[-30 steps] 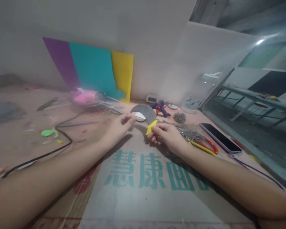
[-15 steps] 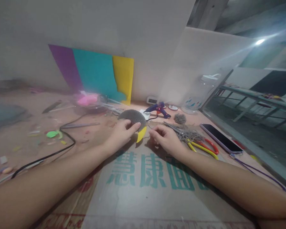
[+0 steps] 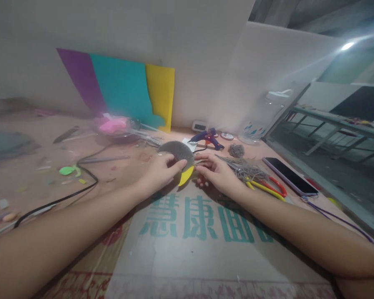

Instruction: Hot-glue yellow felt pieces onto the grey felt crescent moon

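Note:
My left hand (image 3: pixel 162 170) grips a grey rounded piece (image 3: pixel 178 151) with a fine ribbed surface, thumb on the near face and fingers mostly hidden behind. From its lower edge sticks out a yellow crescent-shaped piece (image 3: pixel 186 176). Close to the right edge of the grey piece is my right hand (image 3: pixel 212 169), its thumb and forefinger brought together. What is between those fingertips is too small to make out. Just right of that hand, a tangle of grey yarn (image 3: pixel 247 171) lies over scissors and red- and yellow-handled pliers (image 3: pixel 276 187).
Behind my hands lie a blue glue gun (image 3: pixel 207 138), a small white digital clock (image 3: pixel 199 125) and a grey yarn ball (image 3: pixel 236 150). A phone (image 3: pixel 289 176) and a clear bottle (image 3: pixel 262 118) stand to the right. A black cable (image 3: pixel 65 202) crosses the left side among scraps.
My right hand has come up and against the edge of the grey piece, its forefinger raised higher. The left hand still holds the piece, tilted slightly more upright. The view has shifted a little.

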{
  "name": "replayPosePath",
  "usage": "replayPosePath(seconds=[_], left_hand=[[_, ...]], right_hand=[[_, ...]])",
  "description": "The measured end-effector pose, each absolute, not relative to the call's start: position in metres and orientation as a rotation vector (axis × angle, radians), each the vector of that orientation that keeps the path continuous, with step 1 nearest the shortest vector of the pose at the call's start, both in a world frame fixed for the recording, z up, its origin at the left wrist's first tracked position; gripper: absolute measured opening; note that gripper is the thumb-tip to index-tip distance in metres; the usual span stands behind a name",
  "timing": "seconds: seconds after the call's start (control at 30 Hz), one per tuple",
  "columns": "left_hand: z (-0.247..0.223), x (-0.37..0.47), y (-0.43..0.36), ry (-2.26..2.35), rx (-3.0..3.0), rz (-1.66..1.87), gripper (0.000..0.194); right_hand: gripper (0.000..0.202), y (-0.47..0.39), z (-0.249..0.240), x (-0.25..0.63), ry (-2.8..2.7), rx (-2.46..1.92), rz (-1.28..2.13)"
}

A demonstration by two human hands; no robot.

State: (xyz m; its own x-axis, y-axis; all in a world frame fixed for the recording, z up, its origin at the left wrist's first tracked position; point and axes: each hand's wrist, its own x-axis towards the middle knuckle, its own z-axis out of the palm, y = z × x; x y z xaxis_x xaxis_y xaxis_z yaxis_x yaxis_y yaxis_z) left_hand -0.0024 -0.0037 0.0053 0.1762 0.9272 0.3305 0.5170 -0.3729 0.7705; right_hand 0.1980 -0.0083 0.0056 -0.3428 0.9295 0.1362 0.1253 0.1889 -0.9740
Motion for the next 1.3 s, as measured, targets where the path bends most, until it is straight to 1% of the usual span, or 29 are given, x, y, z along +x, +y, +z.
replayPosePath(seconds=[0.1,0.3,0.57,0.73,0.83,1.03,1.1,1.2,1.3], left_hand=[[0.003,-0.002,-0.002,1.328,1.965,1.07,0.043],[0.004,-0.001,-0.001,1.309,1.979,0.972,0.047],[0.0,-0.004,0.002,1.231,1.914,0.914,0.045],[-0.004,-0.005,0.005,1.204,1.909,0.94,0.047],[-0.003,-0.005,0.006,1.206,1.884,0.943,0.046],[-0.001,-0.005,0.003,1.189,1.835,0.924,0.044],[-0.003,-0.005,0.004,1.184,1.804,0.922,0.044],[-0.006,-0.005,0.005,1.19,1.783,0.971,0.045],[-0.006,-0.007,0.007,1.234,1.823,0.972,0.046]], right_hand=[[0.019,-0.007,0.006,0.199,-1.69,-1.086,1.186],[0.024,-0.006,0.007,0.201,-1.737,-1.135,1.057],[0.024,-0.007,0.009,0.199,-1.716,-1.118,1.081],[0.023,-0.008,0.008,0.201,-1.751,-1.123,1.104],[0.025,-0.01,0.006,0.201,-1.677,-1.031,1.211],[0.032,-0.008,0.006,0.201,-1.429,-0.817,1.603],[0.03,-0.005,0.007,0.203,-1.363,-0.835,1.548],[0.021,0.0,0.008,0.206,-1.285,-0.955,1.26],[0.018,0.0,0.01,0.208,-1.376,-0.991,1.031]])
